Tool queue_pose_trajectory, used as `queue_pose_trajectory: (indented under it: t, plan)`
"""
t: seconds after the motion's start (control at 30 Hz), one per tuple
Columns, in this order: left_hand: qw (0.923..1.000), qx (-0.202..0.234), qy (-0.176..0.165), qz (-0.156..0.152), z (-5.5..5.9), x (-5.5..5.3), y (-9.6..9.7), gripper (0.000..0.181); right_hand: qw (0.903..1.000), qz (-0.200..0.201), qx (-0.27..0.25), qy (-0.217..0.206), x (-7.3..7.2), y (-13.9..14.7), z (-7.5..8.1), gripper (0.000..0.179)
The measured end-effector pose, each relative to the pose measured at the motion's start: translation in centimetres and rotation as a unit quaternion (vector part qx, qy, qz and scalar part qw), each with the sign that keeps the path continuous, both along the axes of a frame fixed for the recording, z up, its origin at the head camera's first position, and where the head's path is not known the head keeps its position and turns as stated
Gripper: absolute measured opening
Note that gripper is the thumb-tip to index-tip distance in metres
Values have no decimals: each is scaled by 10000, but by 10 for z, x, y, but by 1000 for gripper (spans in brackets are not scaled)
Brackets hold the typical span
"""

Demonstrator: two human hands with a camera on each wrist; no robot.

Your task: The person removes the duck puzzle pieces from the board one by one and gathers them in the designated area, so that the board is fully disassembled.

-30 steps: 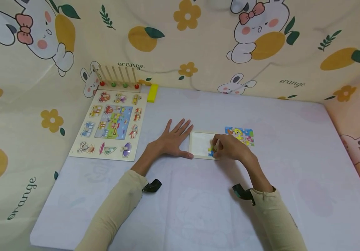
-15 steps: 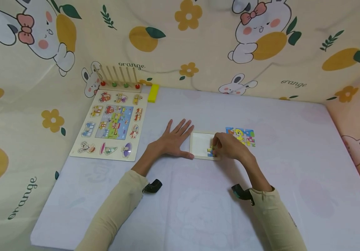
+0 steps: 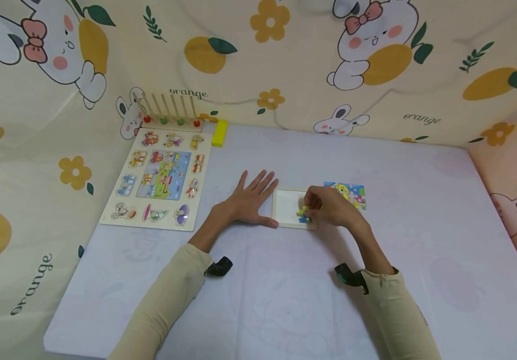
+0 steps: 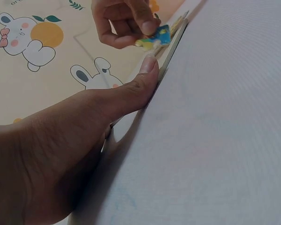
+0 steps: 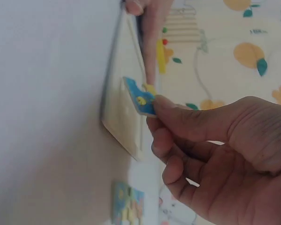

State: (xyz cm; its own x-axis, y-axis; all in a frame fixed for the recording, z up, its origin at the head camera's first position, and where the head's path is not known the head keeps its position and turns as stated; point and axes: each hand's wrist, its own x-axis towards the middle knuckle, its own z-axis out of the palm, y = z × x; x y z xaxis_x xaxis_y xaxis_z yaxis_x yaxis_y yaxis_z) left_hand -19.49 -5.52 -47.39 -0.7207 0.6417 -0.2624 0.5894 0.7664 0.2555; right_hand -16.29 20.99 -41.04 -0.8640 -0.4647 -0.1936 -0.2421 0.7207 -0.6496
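My right hand (image 3: 330, 207) pinches a blue and yellow jigsaw piece (image 5: 139, 98) between thumb and fingers. In the right wrist view the piece is tilted and raised over a shallow pale puzzle tray (image 3: 285, 206), near its lower right corner in the head view. My left hand (image 3: 248, 204) lies with straight, spread fingers at the tray's left side. Its thumb (image 4: 143, 79) touches the tray's edge. Beyond my right hand, joined jigsaw pieces (image 3: 357, 194) in bright colours lie on the table, partly hidden by that hand.
A wooden peg puzzle board (image 3: 125, 205) with vehicle pictures lies at the left. Behind it stands a bead rack (image 3: 173, 125) with upright rods, and a yellow block (image 3: 219, 134) is beside that. Printed cloth hangs behind the white table (image 3: 258, 300).
My right hand has risen slightly from the tray's lower right corner, and the piece in it has changed its tilt. My left hand stays in place.
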Motion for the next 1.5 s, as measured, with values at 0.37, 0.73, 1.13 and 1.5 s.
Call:
queue_pose_trajectory:
  t: [0.37,0.73,1.13,1.5]
  plan:
    - [10000,31,24,-27,2,-1,0,120,9993,-336,61,166,-1,45,17,15]
    - [10000,41,-1,20,0,-4,-1,121,9956,-690,613,-190,-3,97,23,15]
    - [10000,87,-22,41,0,-1,-3,121,9854,-1002,895,-1046,-5,119,7,18]
    - [9999,100,-25,33,-2,0,-2,122,9798,-1296,1253,-870,-6,116,2,20]
